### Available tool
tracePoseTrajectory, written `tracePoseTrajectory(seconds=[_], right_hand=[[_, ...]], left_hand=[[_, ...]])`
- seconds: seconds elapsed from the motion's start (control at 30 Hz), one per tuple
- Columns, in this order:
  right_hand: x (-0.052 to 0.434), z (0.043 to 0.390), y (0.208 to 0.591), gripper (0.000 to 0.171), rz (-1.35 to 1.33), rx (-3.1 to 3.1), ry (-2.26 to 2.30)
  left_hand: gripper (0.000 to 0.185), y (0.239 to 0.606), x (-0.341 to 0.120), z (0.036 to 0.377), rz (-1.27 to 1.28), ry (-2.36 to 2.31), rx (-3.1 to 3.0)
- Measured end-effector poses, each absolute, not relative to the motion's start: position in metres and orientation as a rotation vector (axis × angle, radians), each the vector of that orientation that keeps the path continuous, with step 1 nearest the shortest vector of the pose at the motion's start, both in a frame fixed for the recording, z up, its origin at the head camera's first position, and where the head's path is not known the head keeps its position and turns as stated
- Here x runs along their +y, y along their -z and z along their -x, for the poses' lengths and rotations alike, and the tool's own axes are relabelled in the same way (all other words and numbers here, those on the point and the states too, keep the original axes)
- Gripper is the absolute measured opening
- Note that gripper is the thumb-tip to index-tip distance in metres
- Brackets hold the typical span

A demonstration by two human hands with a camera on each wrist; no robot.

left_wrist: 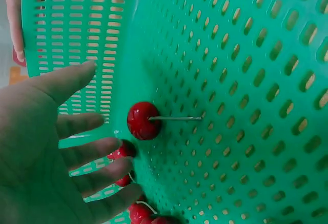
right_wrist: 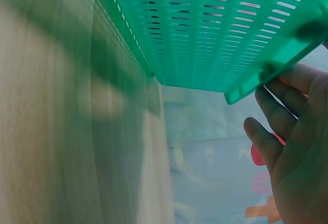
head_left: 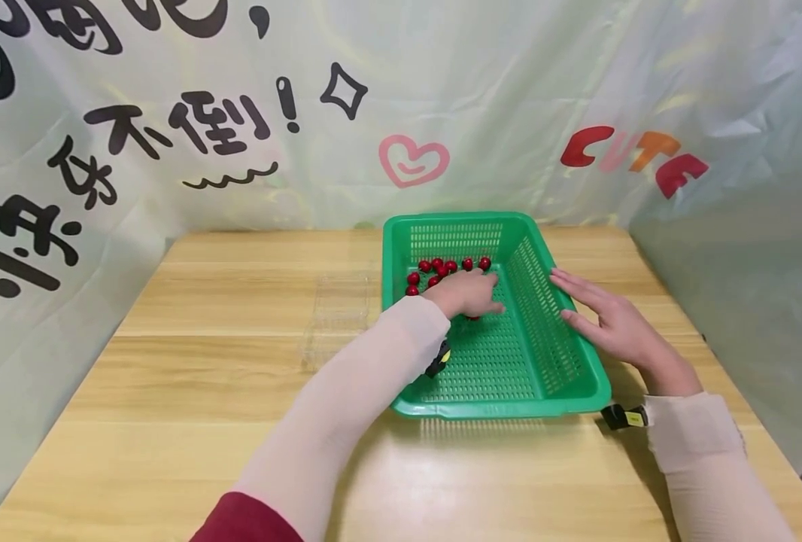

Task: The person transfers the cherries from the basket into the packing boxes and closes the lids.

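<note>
A green perforated basket (head_left: 563, 376) is seen on a wooden table (head_left: 191, 376), toward its right half, with a cluster of small red cherries (head_left: 442, 267) gathered at the far end of its floor. The left hand (head_left: 469, 293) is reached into the basket, just in front of the cherries; in the left wrist view its fingers (left_wrist: 84, 152) are shown spread and relaxed, nothing being grasped, and a single cherry (left_wrist: 143, 120) with a pale stem is seen lying on the basket floor just beyond the fingertips, with more cherries partly hidden behind the fingers. The right hand (head_left: 611, 320) is laid flat against the outside of the basket's right wall and rim, its fingers straight and released; in the right wrist view its fingers (right_wrist: 274, 114) are seen touching the rim's edge. A clear plastic container (head_left: 336, 316) is seen on the table just left of the basket
</note>
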State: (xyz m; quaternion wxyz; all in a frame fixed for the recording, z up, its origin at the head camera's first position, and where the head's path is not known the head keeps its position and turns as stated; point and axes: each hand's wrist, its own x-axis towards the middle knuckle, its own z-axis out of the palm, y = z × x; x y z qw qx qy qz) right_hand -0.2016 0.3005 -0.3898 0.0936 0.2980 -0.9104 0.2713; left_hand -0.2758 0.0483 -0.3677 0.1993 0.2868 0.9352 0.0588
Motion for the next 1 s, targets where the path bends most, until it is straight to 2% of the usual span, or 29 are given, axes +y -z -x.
tracePoseTrajectory(seconds=[0.3,0.6,0.8,1.0], right_hand=[[0.299,0.202,0.389,0.062,-0.887,-2.705,-0.789],[0.297,0.201,0.392,0.060,-0.880,-2.702,-0.786],[0.299,0.202,0.395,0.059,-0.887,-2.678,-0.816],[0.300,0.202,0.397,0.059,-0.885,-2.650,-0.820]], left_hand=[[0.073,0.369,0.037,0.273,-0.756,-0.063,2.566],[0.068,0.374,0.035,0.274,-0.873,-0.048,2.500],[0.042,0.372,0.034,0.273,-0.924,-0.057,2.475],[0.040,0.370,0.037,0.272,-1.010,0.039,2.459]])
